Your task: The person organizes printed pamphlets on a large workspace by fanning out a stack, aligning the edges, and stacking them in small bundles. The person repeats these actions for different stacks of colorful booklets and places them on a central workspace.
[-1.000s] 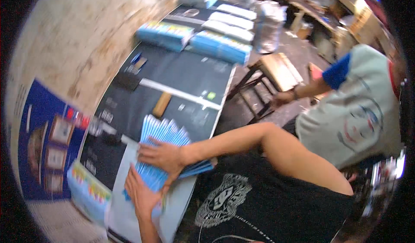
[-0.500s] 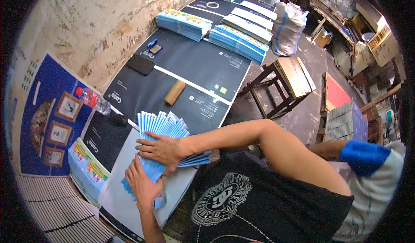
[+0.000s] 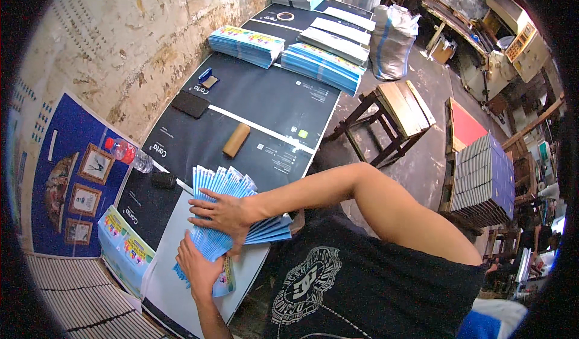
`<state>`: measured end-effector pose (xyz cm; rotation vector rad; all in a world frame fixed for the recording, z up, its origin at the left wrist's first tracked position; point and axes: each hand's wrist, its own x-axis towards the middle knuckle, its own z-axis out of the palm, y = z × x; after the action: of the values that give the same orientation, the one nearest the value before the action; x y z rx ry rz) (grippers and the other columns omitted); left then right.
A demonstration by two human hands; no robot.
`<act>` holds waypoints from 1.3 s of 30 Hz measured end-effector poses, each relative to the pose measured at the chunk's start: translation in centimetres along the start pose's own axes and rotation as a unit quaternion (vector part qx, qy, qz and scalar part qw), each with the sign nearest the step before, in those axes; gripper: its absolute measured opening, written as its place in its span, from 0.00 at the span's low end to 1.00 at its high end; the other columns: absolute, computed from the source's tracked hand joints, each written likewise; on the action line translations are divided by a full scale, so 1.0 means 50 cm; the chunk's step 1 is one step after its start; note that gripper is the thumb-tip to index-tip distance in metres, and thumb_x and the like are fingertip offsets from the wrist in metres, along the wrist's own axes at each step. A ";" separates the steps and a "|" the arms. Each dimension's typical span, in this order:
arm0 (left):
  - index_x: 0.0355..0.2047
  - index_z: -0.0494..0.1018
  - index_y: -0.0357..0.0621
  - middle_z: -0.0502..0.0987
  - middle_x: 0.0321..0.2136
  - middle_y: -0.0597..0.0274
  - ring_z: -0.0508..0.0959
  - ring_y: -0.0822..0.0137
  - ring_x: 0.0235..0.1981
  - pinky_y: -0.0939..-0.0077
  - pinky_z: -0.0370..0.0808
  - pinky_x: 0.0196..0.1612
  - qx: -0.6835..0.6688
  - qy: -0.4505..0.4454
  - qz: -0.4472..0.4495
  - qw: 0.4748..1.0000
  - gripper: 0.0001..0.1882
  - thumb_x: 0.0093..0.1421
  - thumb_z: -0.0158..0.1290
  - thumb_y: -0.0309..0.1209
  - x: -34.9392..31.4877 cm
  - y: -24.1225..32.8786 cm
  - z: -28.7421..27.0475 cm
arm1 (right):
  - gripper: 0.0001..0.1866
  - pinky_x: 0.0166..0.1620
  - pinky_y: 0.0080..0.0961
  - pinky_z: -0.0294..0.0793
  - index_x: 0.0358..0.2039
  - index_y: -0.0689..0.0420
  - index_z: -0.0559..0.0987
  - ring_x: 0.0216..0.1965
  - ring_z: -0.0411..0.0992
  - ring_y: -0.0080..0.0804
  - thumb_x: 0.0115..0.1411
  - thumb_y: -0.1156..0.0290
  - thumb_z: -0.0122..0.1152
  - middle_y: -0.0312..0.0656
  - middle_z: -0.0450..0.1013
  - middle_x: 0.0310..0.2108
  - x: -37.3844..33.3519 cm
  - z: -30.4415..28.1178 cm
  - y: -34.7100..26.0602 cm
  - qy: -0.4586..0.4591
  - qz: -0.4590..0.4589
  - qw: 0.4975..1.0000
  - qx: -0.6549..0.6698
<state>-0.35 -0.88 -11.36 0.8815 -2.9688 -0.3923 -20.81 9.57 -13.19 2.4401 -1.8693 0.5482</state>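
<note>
- Blue-edged paper booklets [image 3: 232, 209], spread into a fan, lie on a white sheet [image 3: 172, 260] at the near end of a long black worktop [image 3: 265, 98] set against a flaking plaster wall.
- Thin and light, the booklets look limp one by one but fairly stiff as a pack; their glossy covers probably slide over each other easily, so the fan seems best controlled by pressing flat from above and pinching at the narrow end where the spines gather.
- Person's right hand [image 3: 223, 213] lies palm down across the middle of the fan, fingers splayed wide and flat, pressing rather than clasping.
- Person's left hand [image 3: 198, 268] rests at the lower end of the fan, palm over the gathered edges; whether its fingers curl under the pack cannot be told.
- Nearby on the worktop: a brown cardboard tube [image 3: 236, 140], a dark wallet-like pad [image 3: 190, 104], a plastic bottle with a red cap [image 3: 128, 154], and further stacks of blue printed booklets [image 3: 246, 45] at the far end.
- Wooden stool [image 3: 395, 116] stands on the floor just beside the worktop.
</note>
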 end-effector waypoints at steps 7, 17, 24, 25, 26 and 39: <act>0.53 0.68 0.39 0.73 0.47 0.47 0.71 0.43 0.51 0.50 0.65 0.54 -0.042 -0.012 -0.072 0.996 0.38 0.44 0.71 0.40 -0.005 0.017 -0.048 | 0.51 0.69 0.64 0.46 0.54 0.60 0.71 0.60 0.65 0.45 0.33 0.40 0.76 0.47 0.70 0.50 0.056 -0.010 0.002 -0.099 -0.005 0.994 0.047; 0.73 0.41 0.34 0.42 0.73 0.39 0.42 0.40 0.74 0.37 0.39 0.72 -0.011 0.181 0.092 0.979 0.70 0.46 0.62 0.69 -0.052 0.093 -0.095 | 0.61 0.72 0.62 0.38 0.67 0.62 0.60 0.72 0.49 0.53 0.37 0.41 0.71 0.53 0.59 0.65 0.020 0.016 0.042 -0.085 -0.037 0.996 0.003; 0.72 0.40 0.31 0.41 0.74 0.43 0.38 0.43 0.75 0.37 0.36 0.72 0.034 -0.003 0.010 0.999 0.75 0.41 0.63 0.70 -0.007 0.058 0.004 | 0.57 0.72 0.61 0.39 0.66 0.63 0.62 0.72 0.50 0.52 0.41 0.41 0.70 0.54 0.61 0.63 0.023 -0.011 0.029 -0.081 -0.027 0.996 0.027; 0.69 0.50 0.31 0.53 0.70 0.42 0.49 0.44 0.72 0.37 0.42 0.71 0.048 0.035 0.006 0.998 0.66 0.44 0.65 0.65 -0.012 0.061 0.003 | 0.56 0.72 0.61 0.40 0.65 0.63 0.63 0.71 0.52 0.52 0.41 0.42 0.70 0.54 0.62 0.62 0.024 -0.016 0.028 -0.095 -0.028 0.995 0.022; 0.69 0.50 0.31 0.53 0.70 0.42 0.49 0.44 0.72 0.37 0.42 0.71 0.050 0.036 0.002 0.998 0.66 0.44 0.65 0.65 -0.006 0.055 0.004 | 0.55 0.71 0.61 0.41 0.64 0.63 0.64 0.70 0.54 0.51 0.41 0.42 0.70 0.54 0.63 0.60 0.025 -0.020 0.028 -0.109 -0.028 0.993 0.017; 0.57 0.63 0.37 0.70 0.50 0.50 0.69 0.51 0.55 0.51 0.62 0.58 0.042 0.032 0.003 0.999 0.45 0.43 0.71 0.43 0.025 0.032 0.027 | 0.72 0.73 0.61 0.35 0.74 0.58 0.46 0.74 0.45 0.51 0.37 0.32 0.72 0.54 0.52 0.71 0.021 -0.020 0.014 -0.191 -0.011 0.981 -0.019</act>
<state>-2.39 0.07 -12.32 0.8748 -2.9486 -0.2354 -21.48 8.61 -12.11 2.6868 -1.9469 0.0373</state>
